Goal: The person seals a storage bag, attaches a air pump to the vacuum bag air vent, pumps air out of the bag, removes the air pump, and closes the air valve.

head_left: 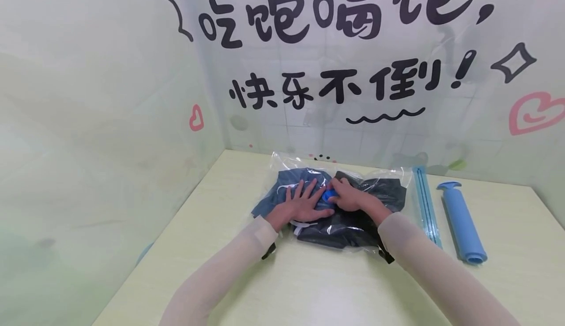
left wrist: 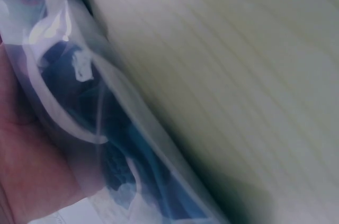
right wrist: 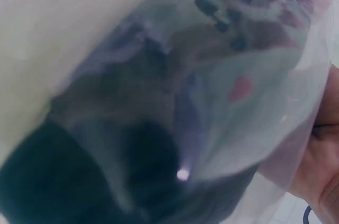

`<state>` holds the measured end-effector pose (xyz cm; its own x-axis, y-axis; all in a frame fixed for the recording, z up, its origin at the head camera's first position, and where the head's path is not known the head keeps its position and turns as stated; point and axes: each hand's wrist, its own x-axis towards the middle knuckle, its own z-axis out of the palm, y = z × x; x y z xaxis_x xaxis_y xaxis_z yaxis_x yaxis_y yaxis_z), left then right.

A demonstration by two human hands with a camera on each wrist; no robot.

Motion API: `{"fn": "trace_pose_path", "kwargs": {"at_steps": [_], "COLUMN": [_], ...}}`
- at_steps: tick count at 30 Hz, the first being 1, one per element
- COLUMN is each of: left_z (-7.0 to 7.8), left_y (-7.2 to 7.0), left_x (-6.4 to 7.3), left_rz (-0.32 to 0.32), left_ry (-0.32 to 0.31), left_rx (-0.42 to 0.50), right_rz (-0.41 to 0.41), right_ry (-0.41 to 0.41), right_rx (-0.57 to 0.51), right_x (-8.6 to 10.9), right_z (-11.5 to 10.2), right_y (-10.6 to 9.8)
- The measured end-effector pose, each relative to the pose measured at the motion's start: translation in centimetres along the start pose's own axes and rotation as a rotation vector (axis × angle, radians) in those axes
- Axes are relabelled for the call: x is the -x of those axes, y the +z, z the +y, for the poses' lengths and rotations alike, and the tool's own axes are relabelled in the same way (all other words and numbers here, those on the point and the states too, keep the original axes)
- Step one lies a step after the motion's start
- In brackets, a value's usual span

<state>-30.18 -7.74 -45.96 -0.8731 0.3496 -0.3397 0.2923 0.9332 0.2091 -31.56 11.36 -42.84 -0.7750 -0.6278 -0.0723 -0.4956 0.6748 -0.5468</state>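
Observation:
A clear vacuum storage bag (head_left: 410, 203) lies flat on the table, with a blue garment (head_left: 291, 177) in its left half and dark clothing (head_left: 340, 235) in the rest. Spread fingers of my left hand (head_left: 303, 208) press on the bag's middle. Beside it, my right hand (head_left: 351, 197) has its fingers curled at the round blue valve cap (head_left: 328, 195) and pinches it. The left wrist view shows the clear plastic over blue cloth (left wrist: 114, 107) next to the palm. Dark cloth (right wrist: 143, 155) under shiny plastic fills much of the right wrist view.
A teal zip-seal strip (head_left: 426, 206) runs along the bag's right edge. Right of that lies a blue hand pump (head_left: 463, 225) with a T-shaped handle. The pale wooden table (head_left: 212, 188) meets printed curtain-like walls (head_left: 309, 135) at the back and left.

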Motion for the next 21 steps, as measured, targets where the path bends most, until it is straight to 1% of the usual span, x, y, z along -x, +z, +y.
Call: {"fn": "trace_pose_path", "kwargs": {"at_steps": [5,9,13,17,21], "left_z": [-0.1,-0.1,0.0,-0.1,-0.3], "left_y": [0.0,0.1,0.0,0.2,0.3], "left_x": [0.0,0.1,0.1,-0.3,-0.7], "left_rz": [0.000,0.016,0.026,0.016,0.009], "left_ry": [0.006,0.010,0.012,0.015,0.009], "left_rx": [0.001,-0.004,-0.015,-0.022,-0.024], "right_rz": [-0.002,0.010,0.037,0.053,0.103], "right_ry": [-0.042,-0.070,-0.068,-0.065,-0.044], "right_rx": [-0.026,-0.060,-0.130,-0.201,-0.237], "right_x": [0.2,0.4,0.9,1.4,1.8], "right_z": [0.4,0.6,0.8,1.1,1.8], "right_y": [-0.3,-0.4,-0.7,-1.1,-1.6]}}
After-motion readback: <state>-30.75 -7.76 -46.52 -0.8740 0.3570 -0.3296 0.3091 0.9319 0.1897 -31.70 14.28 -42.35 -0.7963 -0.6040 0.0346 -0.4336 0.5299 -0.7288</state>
